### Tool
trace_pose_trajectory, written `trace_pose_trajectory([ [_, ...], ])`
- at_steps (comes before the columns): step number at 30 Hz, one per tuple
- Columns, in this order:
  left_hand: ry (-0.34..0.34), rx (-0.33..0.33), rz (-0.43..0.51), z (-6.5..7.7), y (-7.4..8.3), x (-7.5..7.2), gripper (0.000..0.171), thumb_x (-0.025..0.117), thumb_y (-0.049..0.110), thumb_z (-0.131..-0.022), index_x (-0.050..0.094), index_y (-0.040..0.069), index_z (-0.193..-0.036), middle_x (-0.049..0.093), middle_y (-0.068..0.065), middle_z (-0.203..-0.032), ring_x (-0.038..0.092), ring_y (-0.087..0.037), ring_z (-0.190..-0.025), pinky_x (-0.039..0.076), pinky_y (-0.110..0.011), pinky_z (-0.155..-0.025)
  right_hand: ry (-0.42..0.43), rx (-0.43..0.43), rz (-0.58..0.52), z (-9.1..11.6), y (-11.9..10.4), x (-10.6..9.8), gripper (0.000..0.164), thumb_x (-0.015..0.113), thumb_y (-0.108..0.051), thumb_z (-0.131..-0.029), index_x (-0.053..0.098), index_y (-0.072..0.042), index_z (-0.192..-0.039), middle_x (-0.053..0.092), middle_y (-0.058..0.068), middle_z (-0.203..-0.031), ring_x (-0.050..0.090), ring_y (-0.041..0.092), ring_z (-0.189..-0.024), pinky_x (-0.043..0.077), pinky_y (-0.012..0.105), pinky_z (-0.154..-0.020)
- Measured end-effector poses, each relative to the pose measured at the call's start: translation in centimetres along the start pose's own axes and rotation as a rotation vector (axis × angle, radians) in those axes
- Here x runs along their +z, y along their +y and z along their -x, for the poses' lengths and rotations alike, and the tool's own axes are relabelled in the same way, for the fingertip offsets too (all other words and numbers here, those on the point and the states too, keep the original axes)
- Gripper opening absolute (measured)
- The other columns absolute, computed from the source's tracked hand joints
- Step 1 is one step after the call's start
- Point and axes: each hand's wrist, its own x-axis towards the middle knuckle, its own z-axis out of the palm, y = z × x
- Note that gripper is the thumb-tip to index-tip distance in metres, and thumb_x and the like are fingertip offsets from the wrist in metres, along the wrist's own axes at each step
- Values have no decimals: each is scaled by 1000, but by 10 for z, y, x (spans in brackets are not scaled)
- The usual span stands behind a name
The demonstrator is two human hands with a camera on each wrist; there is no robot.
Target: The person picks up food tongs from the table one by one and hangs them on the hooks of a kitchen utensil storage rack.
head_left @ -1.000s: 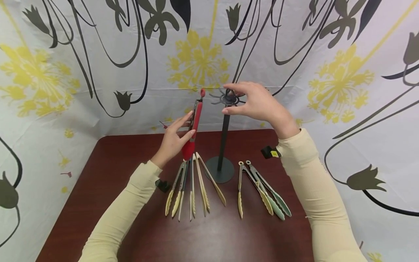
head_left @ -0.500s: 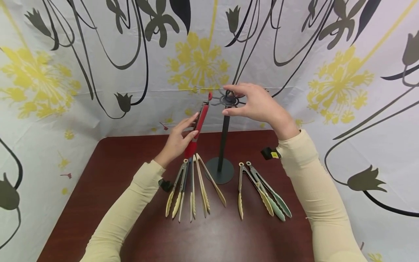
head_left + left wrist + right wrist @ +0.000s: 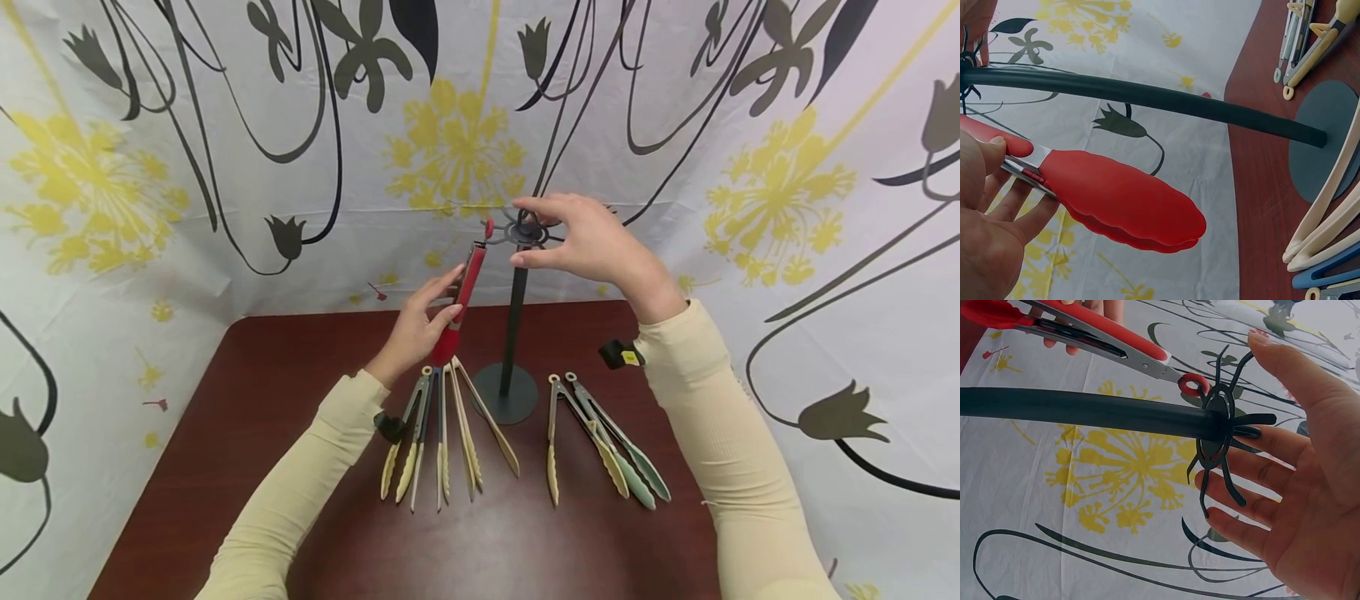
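Observation:
My left hand (image 3: 420, 329) holds a pair of red-handled tongs (image 3: 468, 283) upright. Their red scalloped heads (image 3: 1125, 197) point downward and lie close together. At the upper end, the red hanging loop (image 3: 1185, 380) overlaps a hook of the dark stand (image 3: 513, 333) in the right wrist view. Thumb and fingers of my right hand (image 3: 592, 237) hold the stand's ring of hooks (image 3: 1215, 409) from the right side, with fingertips at the hook ends. No tongs hang from the hooks in view.
Several yellow- and beige-tipped tongs (image 3: 467, 433) lie left of the stand's round base (image 3: 517, 408). Right of it lie yellow-tipped tongs (image 3: 552, 475) and green-tipped tongs (image 3: 651, 479). A flower-printed cloth (image 3: 300, 183) hangs behind the red-brown table (image 3: 300, 367).
My left hand has moved right with the red tongs, tilting them toward the stand so their loop meets the ring of hooks. My right hand has stayed in place.

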Motion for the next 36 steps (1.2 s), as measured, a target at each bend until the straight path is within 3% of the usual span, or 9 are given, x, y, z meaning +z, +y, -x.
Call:
trace_pose_trajectory([
  [5,13,-1,10,1,-3,3,60,57,6,-98,41,26,-152,53,-10,-143,57,-28,-126,52,-44,-100,4,-6,-1,0,1,1,81,70,-62,-82,40,-33,-151,55,8,-142,51,28,-128,38,55,-108],
  [10,33,11,12,0,-1,9,60,57,1,-97,41,17,-152,53,-16,-143,58,-34,-126,53,-47,-99,8,-9,1,0,1,0,80,70,-62,-82,41,-33,-151,55,7,-141,51,27,-128,38,54,-108],
  [17,38,0,33,3,27,15,59,58,-4,-95,41,5,-150,52,-23,-143,58,-39,-126,53,-51,-96,7,-12,-5,1,0,0,80,71,-60,-82,41,-33,-151,57,6,-137,51,27,-126,39,53,-106],
  [28,55,-95,65,1,24,26,63,58,0,-97,35,13,-154,48,-19,-148,53,-33,-134,45,-42,-111,12,-3,-22,2,1,2,78,72,-57,-83,42,-32,-150,57,7,-135,51,27,-125,39,54,-106],
  [36,52,-112,93,-1,24,30,67,57,0,-97,29,14,-156,48,-19,-149,52,-33,-135,42,-45,-112,12,-9,-25,3,2,3,78,71,-58,-83,40,-34,-151,55,8,-139,49,28,-127,37,56,-108],
])
